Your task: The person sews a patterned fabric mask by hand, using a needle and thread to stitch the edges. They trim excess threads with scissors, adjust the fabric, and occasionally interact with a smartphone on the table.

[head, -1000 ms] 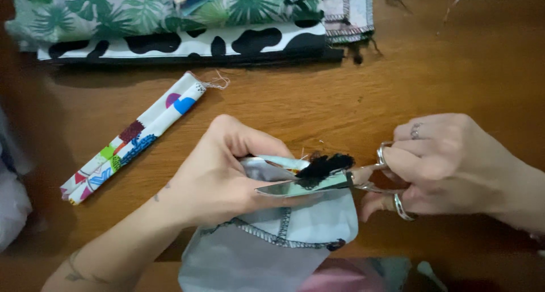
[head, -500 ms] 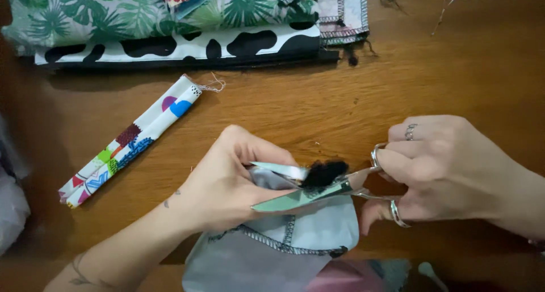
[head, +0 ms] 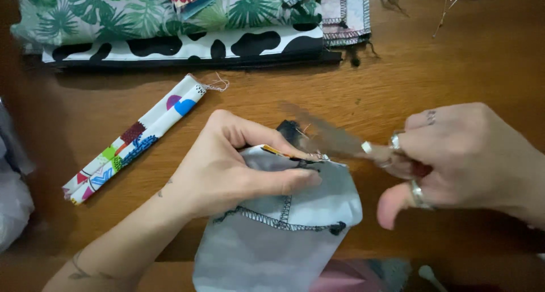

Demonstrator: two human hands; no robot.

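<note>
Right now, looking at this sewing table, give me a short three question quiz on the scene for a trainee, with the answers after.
1. True or false: the left hand pins down the pale grey stitched fabric piece.
2. Which tool does the right hand hold: A scissors, B iron, C ruler?
3. What lies on the wooden table to the left of the left hand?

Key:
1. True; fingers and thumb press its upper edge.
2. A; the blades are motion-blurred, so whether they are open cannot be told.
3. A narrow folded strip of colourful patterned fabric, lying diagonally below the stack of printed fabrics.
</note>
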